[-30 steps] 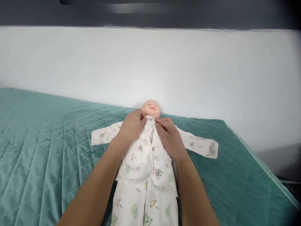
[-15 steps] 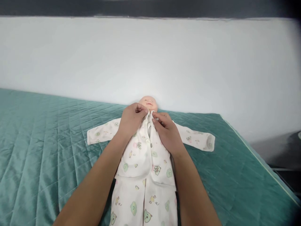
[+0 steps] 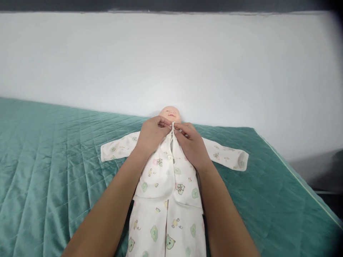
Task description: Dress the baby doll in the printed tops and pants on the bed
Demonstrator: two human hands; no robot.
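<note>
A baby doll lies on its back, wearing a white printed pajama top and matching trousers. At the doll's neck, my left hand pinches one front edge of the top between thumb and fingers. Opposite it, my right hand grips the other edge by the collar. The two collar edges touch or nearly touch. Below them a round button shows on the chest, with a small gap in the cloth above it. The fingertips partly hide the collar, so any button there cannot be made out.
A green quilted cover spreads under the doll, its piped edge running down the right side. Behind the doll's head rises a white wall. The top's sleeves stretch out to both sides.
Both hands have brought the collar edges closer together, narrowing the gap at the neck. The view has shifted slightly.
</note>
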